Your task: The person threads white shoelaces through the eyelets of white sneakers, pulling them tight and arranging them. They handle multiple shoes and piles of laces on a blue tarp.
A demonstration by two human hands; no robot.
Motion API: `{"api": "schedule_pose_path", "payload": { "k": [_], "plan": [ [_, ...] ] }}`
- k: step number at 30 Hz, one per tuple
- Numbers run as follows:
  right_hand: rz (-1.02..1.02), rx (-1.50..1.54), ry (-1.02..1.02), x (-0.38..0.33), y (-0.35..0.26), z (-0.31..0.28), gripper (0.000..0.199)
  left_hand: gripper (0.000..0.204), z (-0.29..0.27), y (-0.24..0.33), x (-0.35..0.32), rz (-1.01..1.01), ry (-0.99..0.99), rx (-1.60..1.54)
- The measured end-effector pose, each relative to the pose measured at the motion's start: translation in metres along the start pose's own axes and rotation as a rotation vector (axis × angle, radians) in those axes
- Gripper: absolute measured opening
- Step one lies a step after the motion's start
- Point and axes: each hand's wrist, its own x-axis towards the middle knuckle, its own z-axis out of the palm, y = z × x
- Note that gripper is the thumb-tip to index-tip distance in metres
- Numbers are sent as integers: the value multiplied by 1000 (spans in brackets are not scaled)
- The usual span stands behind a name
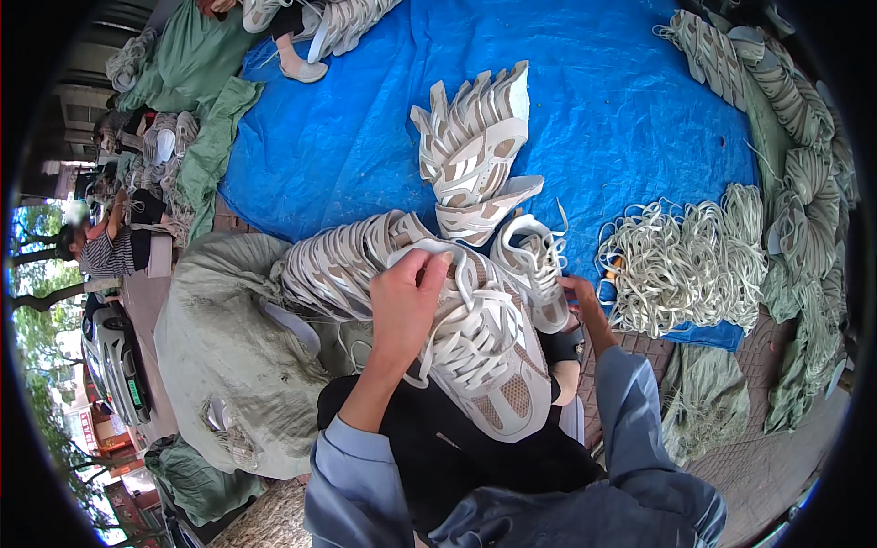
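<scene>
A white and beige sneaker [489, 356] with loosely bunched white laces lies toe toward me over my lap. My left hand [406, 297] is closed in a pinch on its upper edge, near the collar. Just beyond it to the right is a smaller-looking, laced sneaker [534, 269], its opening facing away from me and one lace end sticking up. My right hand [580, 290] has its fingers curled against the side of that sneaker; the fingertips are partly hidden. Past both shoes, a stack of unlaced shoe uppers [475, 155] rests on the blue tarp [347, 137].
A row of nested sneakers [343, 260] leans over a grey-green sack [224, 338] at left. White laces [685, 260] are heaped on the right. More shoes [804, 210] line the far right edge. Other people, one in a striped top [110, 251], sit farther off; a car [114, 356] is parked at left.
</scene>
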Motion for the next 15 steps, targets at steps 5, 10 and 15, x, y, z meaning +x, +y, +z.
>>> {"api": "schedule_pose_path", "payload": {
  "k": [5, 10, 15],
  "plan": [
    [-18, 229, -134, 15, 8, -2, 53, 26, 11, 2, 21, -95, -90, -83],
    [-252, 590, -523, -10, -20, -1, 51, 21, 4, -9, 10, -62, 48, -384],
    [-254, 231, -474, -115, -61, 4, 52, 20, -7, -11, -9, -17, 165, -598]
  ]
}}
